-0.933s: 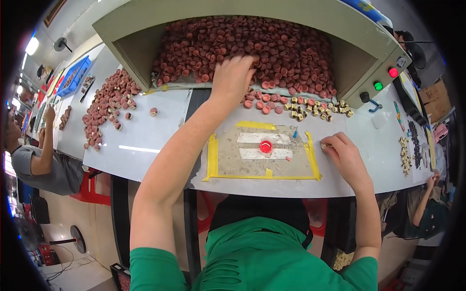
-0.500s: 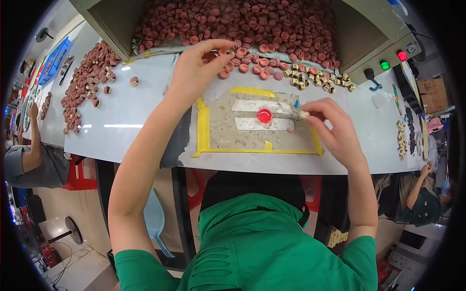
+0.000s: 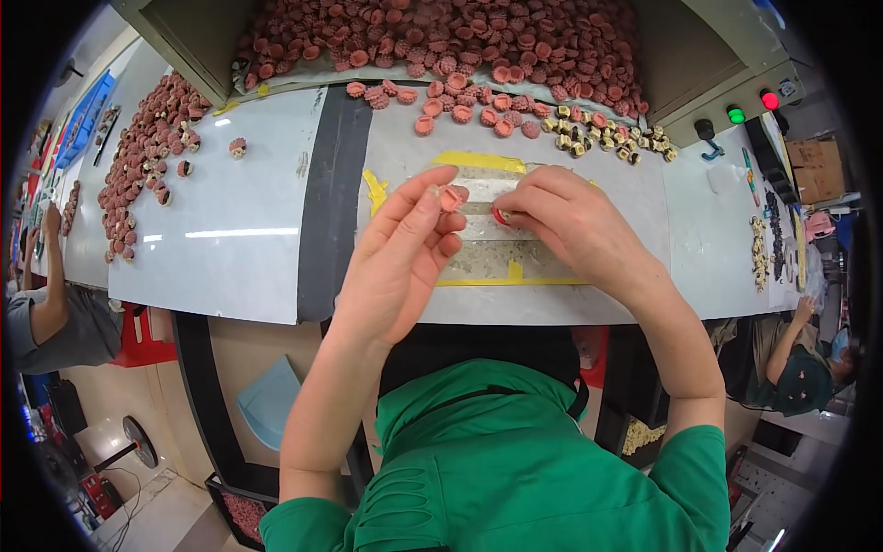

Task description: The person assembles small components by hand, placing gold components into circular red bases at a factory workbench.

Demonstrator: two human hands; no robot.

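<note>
My left hand [image 3: 395,248] is closed in a pinch, holding a hollow pink cap [image 3: 450,199] with its open side showing. Just to its right, my right hand [image 3: 575,221] has its fingertips pinched at a small red round holder [image 3: 499,216]. A small cream-coloured piece sits in that pinch, mostly hidden by the fingers. Under both hands lies a worn grey mat [image 3: 478,267] with white strips, edged by yellow tape [image 3: 483,162]. Several loose pink caps [image 3: 462,114] lie beyond the mat, beside small cream-and-black blocks [image 3: 589,138].
A metal housing [image 3: 727,55] with coloured buttons frames a large heap of bumpy pink caps [image 3: 441,41]. On the left is a pile of caps with cream-and-black undersides [image 3: 147,152]. Other people [image 3: 64,317] sit at both sides. A blue dustpan [image 3: 267,405] stands below.
My left hand has come back from the loose caps with a pink cap. My right hand has moved left, bringing the cream piece to the red holder.
</note>
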